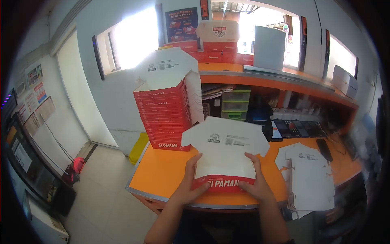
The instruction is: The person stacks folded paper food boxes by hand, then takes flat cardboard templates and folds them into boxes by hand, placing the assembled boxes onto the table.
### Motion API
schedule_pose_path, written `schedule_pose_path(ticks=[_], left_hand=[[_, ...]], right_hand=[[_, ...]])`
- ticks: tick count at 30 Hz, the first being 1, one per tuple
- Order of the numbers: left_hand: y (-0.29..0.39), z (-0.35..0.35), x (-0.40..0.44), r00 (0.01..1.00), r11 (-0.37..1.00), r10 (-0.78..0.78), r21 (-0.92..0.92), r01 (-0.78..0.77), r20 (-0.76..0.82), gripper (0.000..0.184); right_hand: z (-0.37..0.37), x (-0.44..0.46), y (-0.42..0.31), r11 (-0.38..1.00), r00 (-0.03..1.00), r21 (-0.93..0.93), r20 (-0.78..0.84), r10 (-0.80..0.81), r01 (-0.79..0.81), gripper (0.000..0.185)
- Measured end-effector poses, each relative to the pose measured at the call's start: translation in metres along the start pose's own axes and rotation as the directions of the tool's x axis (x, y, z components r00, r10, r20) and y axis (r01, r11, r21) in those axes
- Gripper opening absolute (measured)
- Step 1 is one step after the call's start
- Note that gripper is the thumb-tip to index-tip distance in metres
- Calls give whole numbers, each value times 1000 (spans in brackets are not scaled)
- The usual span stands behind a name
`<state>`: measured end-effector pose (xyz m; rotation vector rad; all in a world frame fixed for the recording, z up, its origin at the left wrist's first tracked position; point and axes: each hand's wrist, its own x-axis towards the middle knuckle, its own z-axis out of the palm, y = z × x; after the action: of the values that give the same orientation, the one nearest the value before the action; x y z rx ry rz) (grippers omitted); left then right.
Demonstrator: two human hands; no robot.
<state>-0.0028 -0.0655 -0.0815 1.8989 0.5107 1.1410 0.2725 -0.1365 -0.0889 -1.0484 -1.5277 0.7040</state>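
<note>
Between my two hands stands a cardboard food box (225, 164), red outside and white inside, its lid raised at the back and its front wall reading "SI PAMAN". My left hand (193, 179) grips the left side, thumb on the red front and fingers along the side wall. On the right side my right hand (256, 179) holds it the same way. Left of it rises a tall stack of nested red boxes (162, 118) with white lids standing up. Flat unfolded box blanks (310, 179) lie in a pile to the right.
The orange counter (158, 175) carries all of these. Several phones or tablets (296, 128) lie at its back right, near a dark handheld item (324, 150). Green-framed drawers (235, 105) stand under the shelf (264, 76). A yellow bin (139, 148) is beside the counter's left edge.
</note>
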Motion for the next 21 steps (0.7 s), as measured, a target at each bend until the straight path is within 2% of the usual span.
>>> schedule_pose_path(ticks=[4, 6, 9, 12, 14, 17, 18, 19, 20, 21], left_hand=[[-7, 0, -1, 994, 998, -59, 27, 56, 90, 93], [-8, 0, 2, 995, 997, -61, 50, 57, 84, 95], [-13, 0, 2, 998, 994, -43, 103, 38, 48, 101], [-15, -6, -1, 1000, 990, 1, 139, -2, 7, 107], [-18, -11, -8, 1000, 988, -3, 153, 3, -4, 110], [-15, -5, -8, 995, 952, -72, 291, 91, -75, 94], [-15, -4, -6, 994, 955, -104, 274, 112, -46, 85], [-15, -4, -5, 991, 956, -136, 260, 137, -22, 77], [-14, -1, -4, 986, 954, -166, 253, 163, -7, 68], [-13, 3, -3, 984, 958, -173, 225, 177, -38, 46]], right_hand=[[1, -13, 13, 999, 999, 14, -22, -38, 38, 104], [1, -10, 6, 998, 997, 20, -47, -65, 66, 107], [-4, -9, 9, 999, 999, -44, -31, -27, 26, 111], [-4, -10, 18, 957, 993, -290, -108, -47, 14, 110], [-5, -12, 10, 945, 976, -326, -212, -45, -27, 100], [-9, -27, 15, 927, 945, -363, -325, -30, -96, 84], [-11, -31, 13, 922, 937, -371, -348, -25, -113, 78], [-11, -37, 7, 865, 919, -498, -365, -150, -56, 60], [-17, -51, -4, 866, 936, -499, -320, -149, -33, 56], [-21, -62, -17, 868, 951, -496, -268, -155, 2, 52]])
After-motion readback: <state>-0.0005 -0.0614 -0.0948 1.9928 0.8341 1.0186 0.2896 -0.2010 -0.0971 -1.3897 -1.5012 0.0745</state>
